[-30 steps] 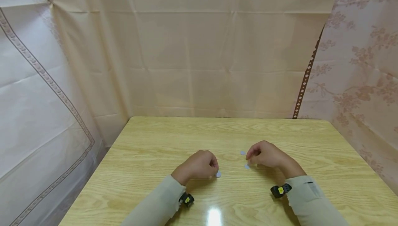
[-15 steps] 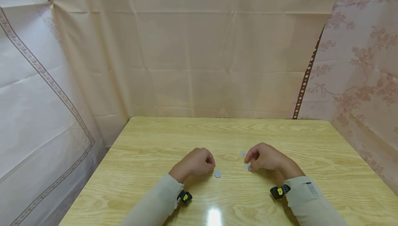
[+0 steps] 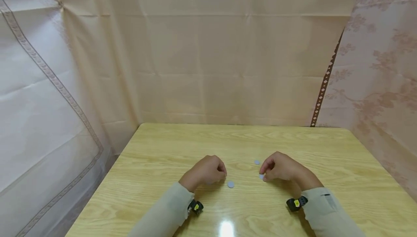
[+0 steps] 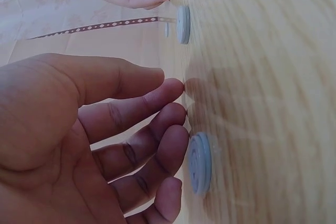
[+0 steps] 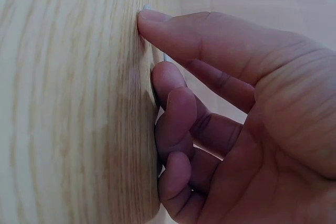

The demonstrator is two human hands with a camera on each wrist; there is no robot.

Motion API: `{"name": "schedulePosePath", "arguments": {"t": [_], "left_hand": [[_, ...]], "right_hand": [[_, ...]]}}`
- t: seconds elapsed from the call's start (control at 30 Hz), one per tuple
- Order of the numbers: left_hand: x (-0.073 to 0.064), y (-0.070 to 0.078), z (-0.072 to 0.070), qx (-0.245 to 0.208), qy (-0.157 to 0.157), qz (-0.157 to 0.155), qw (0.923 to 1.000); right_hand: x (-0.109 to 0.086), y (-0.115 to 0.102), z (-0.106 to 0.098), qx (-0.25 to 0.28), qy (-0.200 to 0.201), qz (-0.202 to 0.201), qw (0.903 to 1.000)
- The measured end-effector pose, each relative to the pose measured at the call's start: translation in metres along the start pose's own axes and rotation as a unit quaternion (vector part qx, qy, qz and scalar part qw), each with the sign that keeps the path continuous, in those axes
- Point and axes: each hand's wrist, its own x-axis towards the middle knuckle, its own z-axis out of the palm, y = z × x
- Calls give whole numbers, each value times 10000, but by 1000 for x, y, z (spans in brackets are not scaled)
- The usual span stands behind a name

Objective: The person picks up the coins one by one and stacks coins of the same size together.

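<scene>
My left hand point(image 3: 206, 171) hovers with loosely bent fingers, tips at the table, nothing between thumb and fingers. Beside its outer fingers lies a pale blue-grey round disc point(image 4: 200, 163) with a ridged face; the hand mostly hides it in the head view. A second disc point(image 3: 230, 184) lies flat just right of that hand. My right hand point(image 3: 282, 168) has its thumb and fingertip at either edge of a third disc point(image 3: 261, 176), pinching it at table level. In the right wrist view the thumb point(image 5: 173, 30) covers most of it. Another disc point(image 3: 257, 162) lies farther back.
The wood-grain table point(image 3: 182, 139) ends at a beige curtain point(image 3: 228, 66) behind. Patterned cloth hangs on both sides. A small black camera is strapped to each wrist. Light reflects off the table near its front.
My left hand has drawn leftward off the disc beside it. My right hand has come down to the nearer right-hand disc, its thumb and finger closing at the edges. The head view has shifted slightly.
</scene>
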Motion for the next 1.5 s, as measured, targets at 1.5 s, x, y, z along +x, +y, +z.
{"name": "schedulePosePath", "arguments": {"t": [1.5], "left_hand": [[0,1,1,68,-38,15,10000]], "right_hand": [[-5,-18,11,-651,159,-47,9977]]}}
